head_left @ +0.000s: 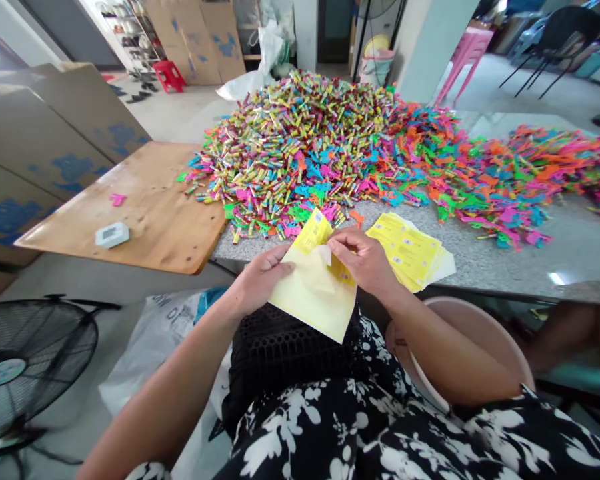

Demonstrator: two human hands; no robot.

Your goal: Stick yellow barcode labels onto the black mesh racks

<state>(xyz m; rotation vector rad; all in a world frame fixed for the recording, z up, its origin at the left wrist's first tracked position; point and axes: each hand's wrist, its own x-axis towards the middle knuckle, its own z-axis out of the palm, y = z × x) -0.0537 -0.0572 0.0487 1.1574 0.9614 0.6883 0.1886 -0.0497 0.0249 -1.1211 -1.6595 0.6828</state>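
Speckled grey table [575, 237] edging the lap, the person holds a yellow-printed sheet [305, 293] just before it, the left hand [265, 280] pinching one side, seemingly to steady it, while the right hand [363, 260] grips a pale flap [326, 255] on it. Beyond, a stack of yellow sheets [405, 250] lies by the right hand, probably for easy reach; farther back spreads a heap of small colourful pieces [305, 133], then a red stool [170, 77].

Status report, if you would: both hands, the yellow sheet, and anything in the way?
Left hand gripping yellow sheet by edge. Right hand pinching its upper part. Paper stack beside right hand, colourful pile beyond; neither blocking.
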